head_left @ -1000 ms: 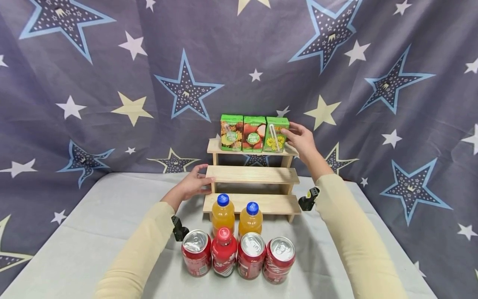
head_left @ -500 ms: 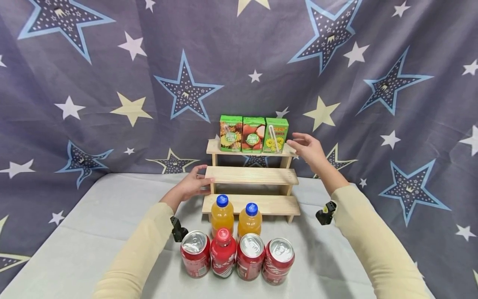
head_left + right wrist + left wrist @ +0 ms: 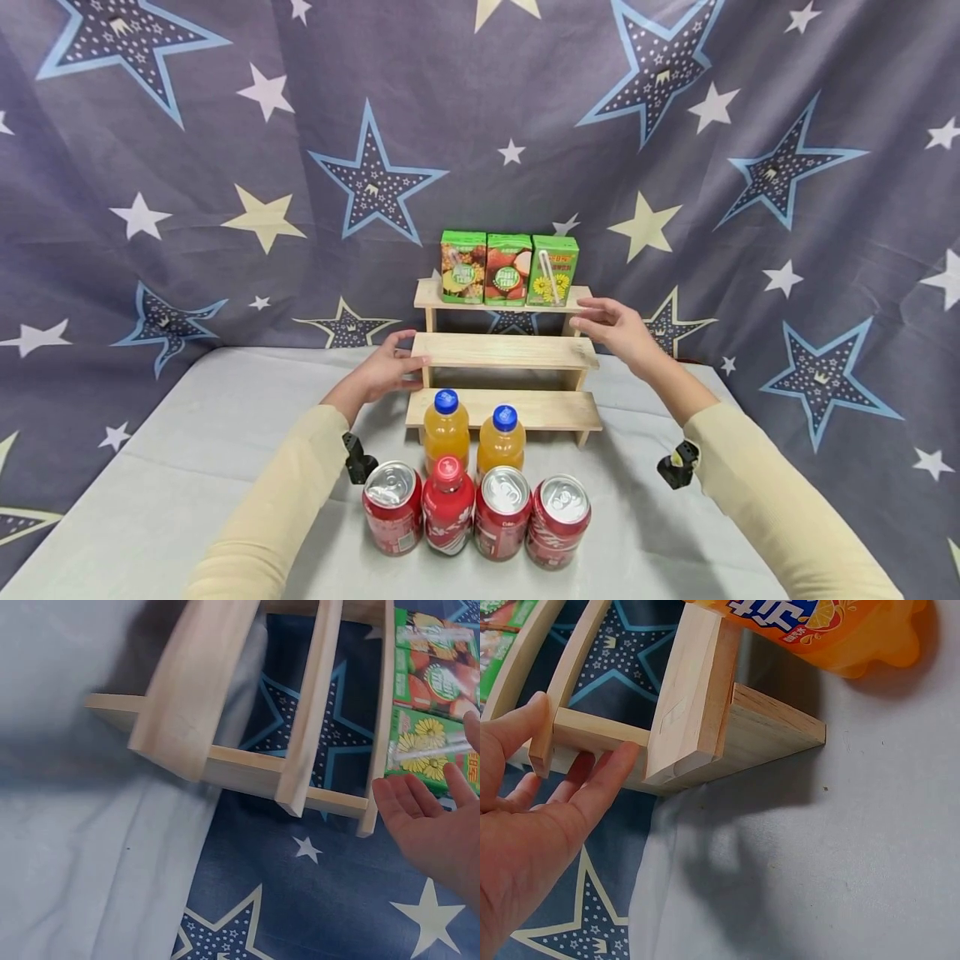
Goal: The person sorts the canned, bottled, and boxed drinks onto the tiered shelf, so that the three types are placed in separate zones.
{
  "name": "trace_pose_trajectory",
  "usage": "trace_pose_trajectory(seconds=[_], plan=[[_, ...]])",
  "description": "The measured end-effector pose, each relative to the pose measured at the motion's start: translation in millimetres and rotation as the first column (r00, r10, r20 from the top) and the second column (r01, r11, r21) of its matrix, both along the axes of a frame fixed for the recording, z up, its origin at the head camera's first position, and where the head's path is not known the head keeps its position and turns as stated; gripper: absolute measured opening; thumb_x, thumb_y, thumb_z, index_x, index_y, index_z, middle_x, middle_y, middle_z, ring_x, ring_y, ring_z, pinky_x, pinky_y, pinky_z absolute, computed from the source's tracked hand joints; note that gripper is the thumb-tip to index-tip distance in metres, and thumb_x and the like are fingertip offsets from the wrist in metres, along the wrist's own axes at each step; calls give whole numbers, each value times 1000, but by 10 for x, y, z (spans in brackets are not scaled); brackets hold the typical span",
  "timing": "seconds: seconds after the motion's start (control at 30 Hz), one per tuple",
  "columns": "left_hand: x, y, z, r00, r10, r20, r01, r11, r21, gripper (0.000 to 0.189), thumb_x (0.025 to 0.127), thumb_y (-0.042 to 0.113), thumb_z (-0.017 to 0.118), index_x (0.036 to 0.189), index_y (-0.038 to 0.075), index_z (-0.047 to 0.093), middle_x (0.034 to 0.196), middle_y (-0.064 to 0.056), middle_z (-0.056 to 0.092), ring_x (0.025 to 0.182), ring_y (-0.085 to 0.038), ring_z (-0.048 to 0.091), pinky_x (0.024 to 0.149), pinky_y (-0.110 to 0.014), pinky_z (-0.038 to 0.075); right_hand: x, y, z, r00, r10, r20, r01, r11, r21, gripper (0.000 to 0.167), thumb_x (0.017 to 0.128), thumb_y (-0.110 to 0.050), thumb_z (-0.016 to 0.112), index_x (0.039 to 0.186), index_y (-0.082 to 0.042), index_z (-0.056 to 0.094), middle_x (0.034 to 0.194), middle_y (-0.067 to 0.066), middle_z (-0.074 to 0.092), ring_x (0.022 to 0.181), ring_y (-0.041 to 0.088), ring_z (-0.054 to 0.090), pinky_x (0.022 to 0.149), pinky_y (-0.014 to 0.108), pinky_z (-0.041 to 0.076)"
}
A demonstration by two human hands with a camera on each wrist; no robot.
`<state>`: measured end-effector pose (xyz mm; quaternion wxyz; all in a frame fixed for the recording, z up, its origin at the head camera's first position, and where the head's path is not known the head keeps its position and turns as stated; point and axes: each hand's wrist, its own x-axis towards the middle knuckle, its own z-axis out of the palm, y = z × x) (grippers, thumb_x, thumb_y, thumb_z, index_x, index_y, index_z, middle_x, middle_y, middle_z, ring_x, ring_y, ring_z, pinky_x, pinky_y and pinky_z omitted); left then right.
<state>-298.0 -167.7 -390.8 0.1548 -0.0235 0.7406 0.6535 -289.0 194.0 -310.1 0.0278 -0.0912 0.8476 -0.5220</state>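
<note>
A three-tier wooden display stand [image 3: 506,352] stands at the back of the table. My left hand [image 3: 386,367] grips the left end of its middle shelf; in the left wrist view the thumb lies on the board and the fingers [image 3: 611,776] reach beneath it, against the side support. Three green juice boxes line the top shelf: a pineapple one [image 3: 463,268], a lychee one [image 3: 508,271] and a chrysanthemum one [image 3: 553,272] with a straw on its front. My right hand [image 3: 618,333], holding nothing, is at the top shelf's right end, below and beside the chrysanthemum box.
In front of the stand are two orange drink bottles [image 3: 447,429] with blue caps. Nearer me, a red bottle [image 3: 448,508] stands in a row with three red cola cans [image 3: 502,517]. A starry curtain [image 3: 225,167] hangs behind the white-covered table [image 3: 187,467].
My right hand has let go of the chrysanthemum juice box and moved down and to the right. The boxes stay on the top shelf. My left hand keeps its place.
</note>
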Motion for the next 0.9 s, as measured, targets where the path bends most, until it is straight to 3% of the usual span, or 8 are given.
trace_pose_trajectory(seconds=[0.53,0.9], plan=[[-34,-5,-7,1000,0,-3,0,1000,-9,72,93,10,56,149,16,10,142,-29,28,126,-44,41,98,-49,49,324,9,-154,990,140,9,-141,988,63,54,87,-28,67,132,-5,49,131,18,54,116,29,55,97,40,51],[-26,-11,-20,1000,-3,-1,3,1000,-5,72,94,10,56,149,16,10,142,-29,28,127,-44,40,99,-50,49,646,-17,-259,962,274,8,-273,956,105,51,85,-27,69,127,-4,54,125,16,59,115,31,56,95,34,53]])
